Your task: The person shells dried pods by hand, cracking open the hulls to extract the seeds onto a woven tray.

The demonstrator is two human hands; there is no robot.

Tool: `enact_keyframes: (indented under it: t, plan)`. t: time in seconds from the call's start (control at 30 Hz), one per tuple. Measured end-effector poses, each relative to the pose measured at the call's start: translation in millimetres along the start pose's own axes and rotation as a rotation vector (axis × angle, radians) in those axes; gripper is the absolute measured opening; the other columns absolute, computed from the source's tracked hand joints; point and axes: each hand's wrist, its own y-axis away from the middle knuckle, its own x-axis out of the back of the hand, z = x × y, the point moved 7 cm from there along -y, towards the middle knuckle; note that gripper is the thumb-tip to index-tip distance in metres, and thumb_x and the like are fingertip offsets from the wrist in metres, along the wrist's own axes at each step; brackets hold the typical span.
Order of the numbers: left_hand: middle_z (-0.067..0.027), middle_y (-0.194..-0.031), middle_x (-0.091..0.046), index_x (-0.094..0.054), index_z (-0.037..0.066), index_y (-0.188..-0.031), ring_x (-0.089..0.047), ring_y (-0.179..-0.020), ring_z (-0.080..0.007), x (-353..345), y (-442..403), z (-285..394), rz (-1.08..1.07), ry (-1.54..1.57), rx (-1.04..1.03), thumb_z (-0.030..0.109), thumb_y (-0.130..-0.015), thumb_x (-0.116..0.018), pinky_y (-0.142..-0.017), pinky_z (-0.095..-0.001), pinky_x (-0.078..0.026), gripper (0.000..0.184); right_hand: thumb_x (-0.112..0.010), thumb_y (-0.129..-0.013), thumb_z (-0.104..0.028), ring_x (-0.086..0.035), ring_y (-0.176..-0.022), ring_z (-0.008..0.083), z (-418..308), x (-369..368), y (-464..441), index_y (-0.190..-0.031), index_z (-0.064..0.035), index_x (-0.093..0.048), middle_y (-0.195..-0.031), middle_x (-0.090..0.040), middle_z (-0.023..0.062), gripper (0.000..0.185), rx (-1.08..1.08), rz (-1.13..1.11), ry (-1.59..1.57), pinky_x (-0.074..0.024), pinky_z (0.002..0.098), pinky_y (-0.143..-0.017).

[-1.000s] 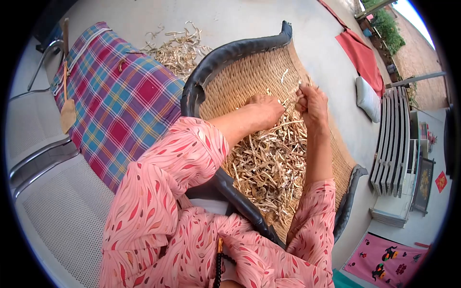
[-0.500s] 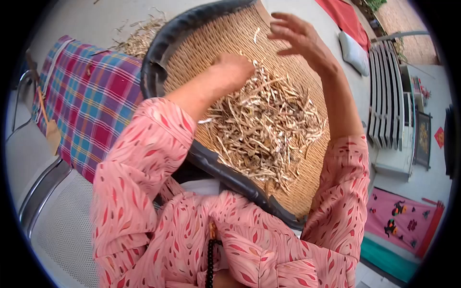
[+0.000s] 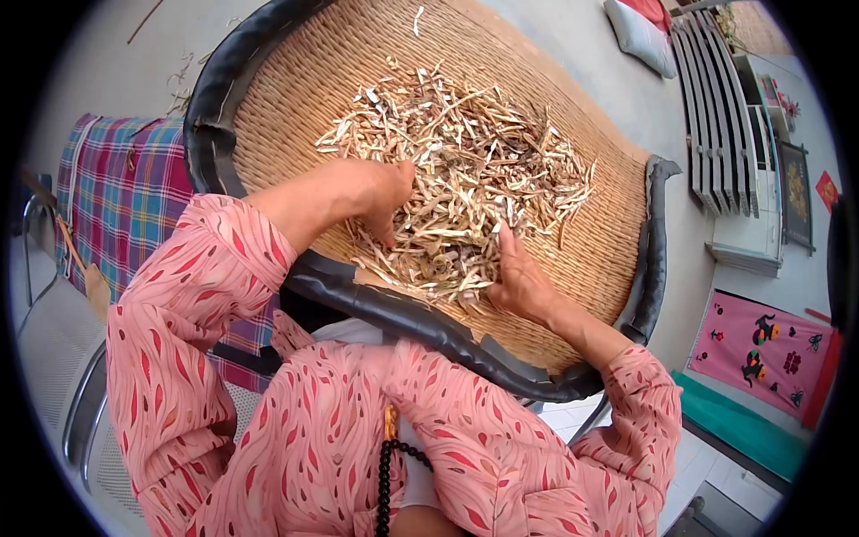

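A woven tray (image 3: pixel 295 80) with a black padded rim lies across my lap, bearing a heap of dry pale and brown pods (image 3: pixel 465 170). My left hand (image 3: pixel 383 199) is at the heap's left edge, its thumb and fingers apart, with some fingertips hidden among the pods. On the near right side of the heap, my right hand (image 3: pixel 519 279) rests against the pods, thumb and fingers apart. Neither hand has anything clearly gripped in it.
Perforated metal seats (image 3: pixel 54 345) stand at the left beside a plaid cloth (image 3: pixel 125 179). A wooden-handled paddle (image 3: pixel 97 288) leans there. Stacked folding panels (image 3: pixel 716 116), a pillow (image 3: pixel 642 38) and a pink patterned cloth (image 3: pixel 752 353) are at the right.
Both hands have come down from the tray's far part to the heap's near sides. My right hand, raised and spread half a second ago, now touches the pods. The view has shifted.
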Motion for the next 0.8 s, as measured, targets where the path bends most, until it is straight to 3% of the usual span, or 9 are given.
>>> enact_keyframes:
  t: [0.13,0.2,0.27,0.33,0.37,0.47,0.6,0.7,0.8]
  plan:
    - [-0.0220,-0.083,-0.060,-0.042,-0.003,-0.105,-0.061,-0.076,-0.0319,15,-12,3,0.172,0.297,-0.121,0.009,-0.078,-0.062,-0.068,-0.0376,-0.051,0.036,-0.050,-0.072,0.005,-0.050,-0.063,0.0251,-64,50,-45,-0.134,-0.0052,-0.013,-0.088,-0.051,0.0231,0.072,0.244,0.218,-0.371,-0.0471,0.0380,-0.051]
    - [-0.0177,-0.080,-0.060,-0.050,0.000,-0.095,-0.061,-0.073,-0.0270,43,-7,-1,0.358,0.408,-0.230,0.004,-0.079,-0.058,-0.064,-0.0367,-0.052,0.018,-0.052,-0.075,-0.001,-0.052,-0.061,0.0162,-85,78,-67,-0.132,-0.0004,-0.025,-0.087,-0.055,0.0132,0.064,0.328,0.289,-0.494,-0.0473,0.0258,-0.050]
    - [-0.0163,-0.080,-0.061,-0.055,0.003,-0.093,-0.061,-0.073,-0.0254,65,-1,-26,0.502,0.628,-0.156,0.005,-0.081,-0.056,-0.065,-0.0363,-0.052,0.013,-0.054,-0.077,-0.004,-0.054,-0.064,0.0175,-92,102,-88,-0.134,-0.0005,-0.025,-0.091,-0.056,0.0170,0.064,0.281,0.313,-0.461,-0.0487,0.0286,-0.052]
    - [-0.0168,-0.086,-0.061,-0.054,0.004,-0.099,-0.061,-0.079,-0.0265,96,23,-38,0.722,0.397,-0.018,0.009,-0.082,-0.056,-0.072,-0.0361,-0.051,0.018,-0.056,-0.080,-0.011,-0.055,-0.065,0.0181,-89,121,-105,-0.135,0.0003,-0.024,-0.098,-0.056,0.0213,0.064,0.257,0.372,-0.528,-0.0503,0.0310,-0.057]
    - [-0.0171,-0.089,-0.061,-0.054,0.005,-0.101,-0.061,-0.082,-0.0270,106,33,-45,0.830,0.283,0.052,0.010,-0.082,-0.056,-0.075,-0.0360,-0.051,0.020,-0.053,-0.082,-0.012,-0.048,-0.063,0.0176,-90,130,-108,-0.122,0.0000,-0.030,-0.076,-0.048,0.0088,0.048,0.273,0.402,-0.526,-0.0476,0.0316,-0.056]
    - [-0.0173,-0.093,-0.059,-0.051,0.004,-0.105,-0.059,-0.085,-0.0299,106,52,-62,1.364,-0.254,0.000,0.014,-0.082,-0.056,-0.077,-0.0401,-0.047,0.025,-0.055,-0.083,-0.014,-0.051,-0.066,0.0195,-92,148,-90,-0.124,-0.0019,-0.032,-0.078,-0.049,0.0117,0.048,0.468,0.775,-0.030,-0.0478,0.0311,-0.059]
    - [-0.0182,-0.090,-0.057,-0.048,0.003,-0.110,-0.055,-0.086,-0.0362,119,64,-51,1.232,-0.160,-0.041,0.015,-0.083,-0.057,-0.072,-0.0441,-0.042,0.031,-0.050,-0.078,-0.001,-0.060,-0.069,0.0222,-100,84,-49,-0.113,-0.0073,-0.054,-0.090,-0.059,0.0136,0.035,0.697,0.241,-0.049,-0.0535,0.0343,-0.059]
    - [-0.0186,-0.084,-0.057,-0.052,0.001,-0.102,-0.056,-0.082,-0.0365,119,62,-36,1.212,-0.074,-0.062,0.015,-0.082,-0.057,-0.071,-0.0432,-0.044,0.025,-0.048,-0.081,0.001,-0.061,-0.065,0.0240,-98,0,-21,-0.119,-0.0063,-0.053,-0.102,-0.063,0.0175,0.039,0.476,-0.446,0.066,-0.0558,0.0324,-0.062]
    - [-0.0195,-0.078,-0.056,-0.054,0.000,-0.095,-0.056,-0.077,-0.0363,115,58,-29,1.148,0.007,-0.084,0.014,-0.081,-0.057,-0.068,-0.0442,-0.044,0.020,-0.049,-0.079,0.003,-0.061,-0.070,0.0273,-104,-31,-29,-0.122,-0.0046,-0.049,-0.086,-0.059,0.0193,0.044,0.611,-0.392,0.086,-0.0526,0.0366,-0.061]
